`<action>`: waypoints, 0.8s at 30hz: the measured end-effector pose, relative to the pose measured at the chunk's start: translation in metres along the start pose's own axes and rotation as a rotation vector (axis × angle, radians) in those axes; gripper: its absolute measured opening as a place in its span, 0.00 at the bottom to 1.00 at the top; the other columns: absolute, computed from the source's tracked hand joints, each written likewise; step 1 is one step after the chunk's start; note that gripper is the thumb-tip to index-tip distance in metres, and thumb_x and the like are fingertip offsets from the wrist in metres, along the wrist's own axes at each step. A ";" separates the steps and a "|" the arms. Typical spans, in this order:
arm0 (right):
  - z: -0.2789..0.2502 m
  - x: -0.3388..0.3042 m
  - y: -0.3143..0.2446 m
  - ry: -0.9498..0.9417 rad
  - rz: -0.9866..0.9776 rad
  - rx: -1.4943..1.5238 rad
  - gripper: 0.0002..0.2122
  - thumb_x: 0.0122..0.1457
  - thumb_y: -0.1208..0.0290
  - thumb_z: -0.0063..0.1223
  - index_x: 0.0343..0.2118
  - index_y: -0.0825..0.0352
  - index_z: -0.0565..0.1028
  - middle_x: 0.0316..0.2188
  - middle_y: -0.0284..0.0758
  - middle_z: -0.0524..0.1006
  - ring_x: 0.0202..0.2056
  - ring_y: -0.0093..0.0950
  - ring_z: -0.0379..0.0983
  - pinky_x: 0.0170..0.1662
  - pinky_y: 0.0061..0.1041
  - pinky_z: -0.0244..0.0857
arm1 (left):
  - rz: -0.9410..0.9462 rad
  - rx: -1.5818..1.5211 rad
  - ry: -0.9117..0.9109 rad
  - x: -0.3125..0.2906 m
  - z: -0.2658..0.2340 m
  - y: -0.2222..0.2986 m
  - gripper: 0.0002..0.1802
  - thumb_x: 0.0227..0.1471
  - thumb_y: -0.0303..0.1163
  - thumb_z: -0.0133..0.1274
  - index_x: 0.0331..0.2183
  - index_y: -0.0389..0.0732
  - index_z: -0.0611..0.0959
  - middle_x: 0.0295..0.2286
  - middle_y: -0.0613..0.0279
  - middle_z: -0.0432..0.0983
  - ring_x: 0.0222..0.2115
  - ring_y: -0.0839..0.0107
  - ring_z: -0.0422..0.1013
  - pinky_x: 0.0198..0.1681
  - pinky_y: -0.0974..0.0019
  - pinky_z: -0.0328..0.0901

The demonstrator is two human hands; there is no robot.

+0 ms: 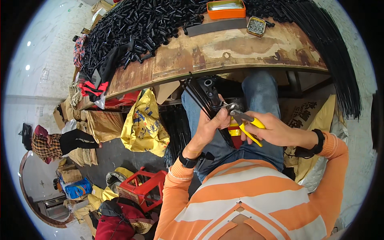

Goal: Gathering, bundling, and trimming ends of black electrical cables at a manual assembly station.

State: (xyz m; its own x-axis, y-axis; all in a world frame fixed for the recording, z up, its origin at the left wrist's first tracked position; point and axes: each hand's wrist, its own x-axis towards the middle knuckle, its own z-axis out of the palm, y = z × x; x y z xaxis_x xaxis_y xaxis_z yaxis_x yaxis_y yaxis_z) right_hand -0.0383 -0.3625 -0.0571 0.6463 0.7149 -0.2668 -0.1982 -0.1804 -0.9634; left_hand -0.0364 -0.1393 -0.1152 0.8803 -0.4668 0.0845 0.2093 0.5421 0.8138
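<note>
Over my lap, my left hand is closed around a bundle of thin black rods and a black tubular plastic piece with a round hole at its upper end. My right hand grips pliers with yellow-and-black handles. The metal jaws of the pliers are beside my left thumb, close to the black piece. Whether the jaws pinch anything is too small to tell. Below my hands, between my legs, part of a red and yellow object shows.
A worn wooden table spans the far side, bearing a heap of black plastic parts, an orange box, a small tray of metal bits and long black rods. Leftward are a yellow sack, a red stool and another person.
</note>
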 end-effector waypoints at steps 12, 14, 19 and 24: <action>-0.014 -0.007 -0.018 0.319 -0.260 -1.066 0.33 0.49 0.86 0.51 0.61 0.58 0.64 0.40 0.41 0.71 0.40 0.39 0.71 0.38 0.33 0.70 | 0.022 0.012 0.043 0.002 0.003 0.000 0.08 0.62 0.32 0.48 0.35 0.41 0.67 0.21 0.71 0.60 0.18 0.82 0.54 0.21 0.75 0.52; -0.014 -0.004 -0.011 0.405 -0.365 -1.204 0.36 0.45 0.87 0.53 0.61 0.57 0.64 0.40 0.40 0.70 0.40 0.38 0.70 0.37 0.33 0.70 | 0.028 0.026 0.038 0.002 0.004 0.000 0.08 0.62 0.32 0.49 0.35 0.41 0.67 0.21 0.71 0.60 0.18 0.82 0.54 0.21 0.75 0.52; -0.013 0.000 -0.006 0.464 -0.420 -1.262 0.37 0.43 0.87 0.54 0.61 0.58 0.64 0.40 0.39 0.70 0.39 0.37 0.69 0.36 0.33 0.69 | 0.018 0.034 0.053 0.000 0.004 0.000 0.09 0.62 0.33 0.50 0.37 0.40 0.68 0.21 0.72 0.61 0.18 0.83 0.55 0.21 0.75 0.52; -0.010 -0.001 -0.005 0.489 -0.388 -1.269 0.37 0.42 0.87 0.54 0.60 0.59 0.65 0.36 0.38 0.70 0.37 0.36 0.69 0.35 0.32 0.68 | 0.002 0.054 0.060 0.000 0.004 0.001 0.10 0.61 0.33 0.51 0.37 0.40 0.68 0.21 0.72 0.61 0.18 0.83 0.55 0.21 0.75 0.52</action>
State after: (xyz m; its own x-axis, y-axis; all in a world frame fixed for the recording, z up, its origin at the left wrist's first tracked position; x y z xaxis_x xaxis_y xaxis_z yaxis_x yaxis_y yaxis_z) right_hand -0.0304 -0.3689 -0.0521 0.7439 0.6034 0.2872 0.6674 -0.6923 -0.2743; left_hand -0.0382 -0.1420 -0.1120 0.9050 -0.4221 0.0527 0.1857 0.5035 0.8438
